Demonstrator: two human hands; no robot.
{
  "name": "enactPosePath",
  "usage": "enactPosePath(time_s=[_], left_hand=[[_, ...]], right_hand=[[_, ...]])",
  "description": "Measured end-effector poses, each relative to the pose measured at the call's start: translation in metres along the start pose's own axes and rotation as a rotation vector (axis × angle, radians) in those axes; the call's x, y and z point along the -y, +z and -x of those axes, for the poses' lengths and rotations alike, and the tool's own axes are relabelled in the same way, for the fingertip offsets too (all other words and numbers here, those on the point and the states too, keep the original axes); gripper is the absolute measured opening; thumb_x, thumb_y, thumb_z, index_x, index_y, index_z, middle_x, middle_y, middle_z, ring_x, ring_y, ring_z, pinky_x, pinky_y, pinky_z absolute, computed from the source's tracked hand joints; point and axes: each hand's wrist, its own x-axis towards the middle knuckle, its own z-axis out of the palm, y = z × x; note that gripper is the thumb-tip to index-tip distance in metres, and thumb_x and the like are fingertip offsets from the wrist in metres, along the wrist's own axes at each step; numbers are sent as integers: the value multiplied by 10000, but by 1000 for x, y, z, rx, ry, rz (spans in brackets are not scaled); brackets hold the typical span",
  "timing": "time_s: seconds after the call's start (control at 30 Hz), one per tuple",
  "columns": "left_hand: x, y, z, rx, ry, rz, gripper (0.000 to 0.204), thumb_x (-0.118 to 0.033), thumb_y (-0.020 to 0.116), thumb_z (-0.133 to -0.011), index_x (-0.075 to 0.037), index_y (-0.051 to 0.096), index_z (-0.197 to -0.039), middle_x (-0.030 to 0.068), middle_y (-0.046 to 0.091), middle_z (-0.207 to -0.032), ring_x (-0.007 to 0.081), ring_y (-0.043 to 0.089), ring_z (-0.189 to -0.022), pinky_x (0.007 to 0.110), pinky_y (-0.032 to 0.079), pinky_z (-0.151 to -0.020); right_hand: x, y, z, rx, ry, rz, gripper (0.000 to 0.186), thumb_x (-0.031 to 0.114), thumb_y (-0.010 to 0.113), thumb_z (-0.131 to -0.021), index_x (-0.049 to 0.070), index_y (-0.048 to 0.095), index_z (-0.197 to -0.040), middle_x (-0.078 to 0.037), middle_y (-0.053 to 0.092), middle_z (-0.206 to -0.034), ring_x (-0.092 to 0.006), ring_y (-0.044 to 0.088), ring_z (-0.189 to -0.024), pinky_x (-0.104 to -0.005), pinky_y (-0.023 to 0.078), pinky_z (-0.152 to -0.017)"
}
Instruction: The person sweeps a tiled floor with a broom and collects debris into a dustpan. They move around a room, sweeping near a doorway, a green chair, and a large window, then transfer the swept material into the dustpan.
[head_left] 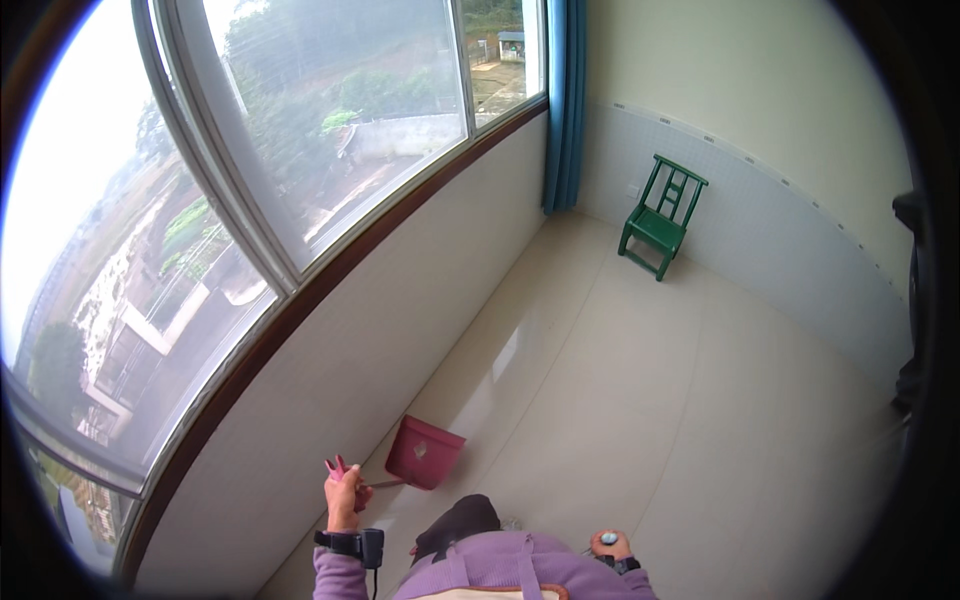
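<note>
- Beside the white wall [400, 290] under the window, a pink dustpan [425, 452] is set on the pale tiled floor [640, 400].
- Its long handle [340, 470] is gripped at the top by the left hand [343, 497], fingers closed round it, just left of the dustpan.
- A small blue-topped object [608, 539] is held in the closed right hand [610, 546], well to the right of the dustpan.
- A green chair [662, 215] is seen far beyond the dustpan, beside a blue curtain [565, 100].
</note>
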Motion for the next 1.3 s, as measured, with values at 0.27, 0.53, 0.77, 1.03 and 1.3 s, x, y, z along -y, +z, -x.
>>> enactPosePath(time_s=[0.27, 0.53, 0.77, 1.03, 1.3], left_hand=[[-33, 178, -162, 182, 30, -59, 169, -167, 635, -830, -44, 533, -881, 23, 500, -673, 123, 521, -479, 261, 501, -444], [-94, 358, -278, 333, -29, -223, 177, -184, 642, -827, -60, 520, -858, 23, 494, -685, 124, 503, -496, 275, 504, -469], [-126, 477, -328, 422, -55, -307, 162, -168, 632, -827, -65, 507, -828, 24, 493, -686, 119, 502, -516, 278, 496, -471], [-125, 559, -338, 385, -45, -157, 181, -174, 638, -826, -38, 538, -892, 35, 515, -718, 108, 504, -522, 253, 515, -484], [-154, 578, -317, 271, -33, -79, 218, -196, 649, -834, -45, 534, -939, 35, 533, -732, 116, 532, -524, 259, 527, -486]], right_hand=[[0, 161, -79, 186, 60, -94, 138, -28, 536, -677, 6, 407, -713, -56, 433, -630, -147, 478, -549, -214, 477, -502], [-10, 316, -90, 482, 64, -60, 206, -36, 543, -786, 55, 410, -658, -15, 416, -579, -88, 454, -477, -185, 430, -463], [-7, 380, -71, 397, -239, -149, 262, 324, 638, -863, 94, 515, -846, -24, 466, -679, -167, 459, -589, -263, 416, -482], [135, 455, -139, 382, -727, 722, 176, 38, 625, -672, 99, 465, -628, 6, 502, -566, -131, 510, -515, -271, 464, -500], [232, 553, -184, 385, -963, 1497, 203, 64, 662, -657, 36, 462, -635, -100, 580, -640, -173, 577, -649, -349, 486, -576]])
